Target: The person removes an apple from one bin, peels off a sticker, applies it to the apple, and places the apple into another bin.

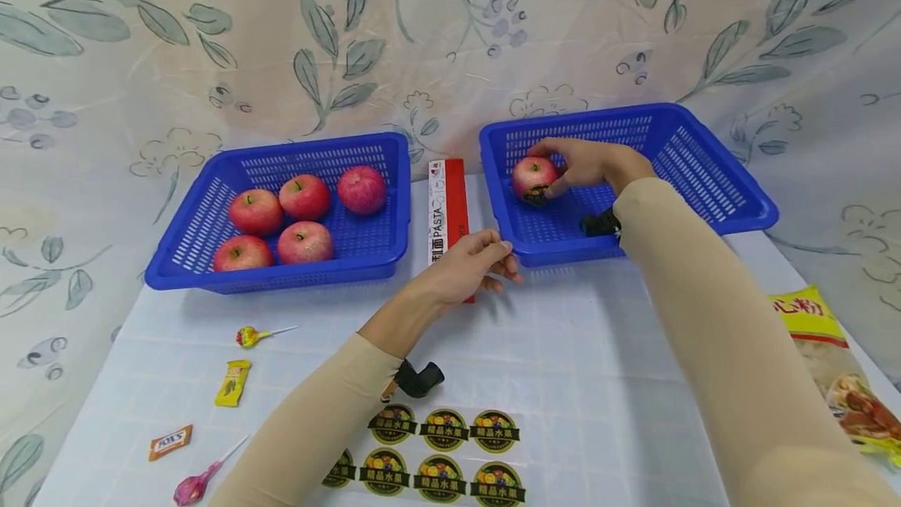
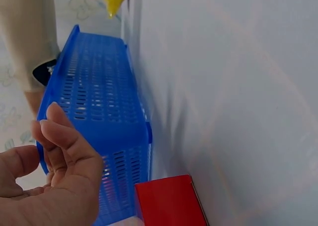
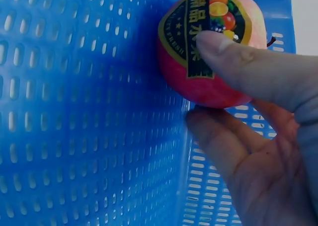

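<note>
My right hand [image 1: 587,163] reaches into the right blue basket [image 1: 704,170] and holds a red apple [image 1: 531,172] against its left end. In the right wrist view, the thumb lies on a black and gold round sticker [image 3: 194,17] on the apple [image 3: 223,94], with fingers around the underside. My left hand [image 1: 468,268] is at that basket's front left corner, fingers loosely bent. In the left wrist view, a gap shows between the thumb [image 2: 22,160] and the fingers beside the rim; whether they touch it I cannot tell.
A left blue basket [image 1: 338,271] holds several red apples [image 1: 304,196]. Between the baskets lies a red and white pasta box [image 1: 456,186]. A sticker sheet [image 1: 445,448], lollipops [image 1: 246,336], small wrapped sweets [image 1: 232,383] and a yellow food bag [image 1: 823,358] lie on the table.
</note>
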`<action>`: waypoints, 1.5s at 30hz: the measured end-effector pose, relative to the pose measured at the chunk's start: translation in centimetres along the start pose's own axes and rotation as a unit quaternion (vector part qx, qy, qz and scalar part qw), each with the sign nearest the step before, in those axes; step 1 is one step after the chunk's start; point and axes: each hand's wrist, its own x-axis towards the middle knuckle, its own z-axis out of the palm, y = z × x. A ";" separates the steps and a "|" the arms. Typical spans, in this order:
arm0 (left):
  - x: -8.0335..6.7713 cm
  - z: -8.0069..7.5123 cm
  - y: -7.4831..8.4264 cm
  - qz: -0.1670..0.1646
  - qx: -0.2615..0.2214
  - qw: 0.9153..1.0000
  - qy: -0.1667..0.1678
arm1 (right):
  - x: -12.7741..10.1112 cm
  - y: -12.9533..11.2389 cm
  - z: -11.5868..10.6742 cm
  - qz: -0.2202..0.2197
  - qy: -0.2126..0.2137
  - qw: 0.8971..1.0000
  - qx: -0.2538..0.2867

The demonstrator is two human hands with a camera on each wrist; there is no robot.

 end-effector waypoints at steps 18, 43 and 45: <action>-2.4 -1.7 1.8 -0.012 0.056 0.998 -0.035 | -1.7 -3.6 -1.1 0.001 0.007 0.994 -0.109; -12.7 -10.4 2.2 0.077 0.137 0.984 0.085 | -5.5 -10.8 4.0 -0.176 0.107 0.966 -0.157; -13.8 -11.3 2.2 0.084 0.143 0.980 0.107 | -5.6 -11.4 4.7 -0.198 0.115 0.960 -0.158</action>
